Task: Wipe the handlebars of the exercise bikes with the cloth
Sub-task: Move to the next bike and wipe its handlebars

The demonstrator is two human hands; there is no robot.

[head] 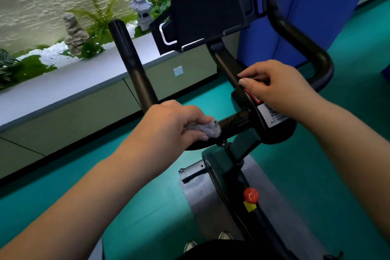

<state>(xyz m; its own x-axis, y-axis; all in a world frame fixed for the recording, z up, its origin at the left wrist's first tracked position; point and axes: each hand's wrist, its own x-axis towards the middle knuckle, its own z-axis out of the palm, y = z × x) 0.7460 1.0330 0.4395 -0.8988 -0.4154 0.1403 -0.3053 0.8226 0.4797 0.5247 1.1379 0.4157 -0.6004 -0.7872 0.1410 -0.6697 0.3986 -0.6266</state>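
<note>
At 6 o'clock, nearest to us, we see the bike frame with its red knob and a yellow tag just below it. Above the frame, our left hand is curled around the grey cloth and presses it onto the cross section of the black handlebar; the cloth shows at the 3 o'clock edge of the hand, touching the bar. At 3 o'clock from it, our right hand rests on the centre housing, fingers loosely bent and pointing toward 9 o'clock, fingertips touching the stem; it holds nothing. A white label with a QR code lies just below this hand. Further out, 1 straight bar end rises toward 11 o'clock and 1 curved bar end loops at 2 o'clock. The black console stands between them at 12 o'clock. Beyond, at 10 o'clock, we see a grey ledge with ferns, white pebbles and 1 stone lantern.
</note>
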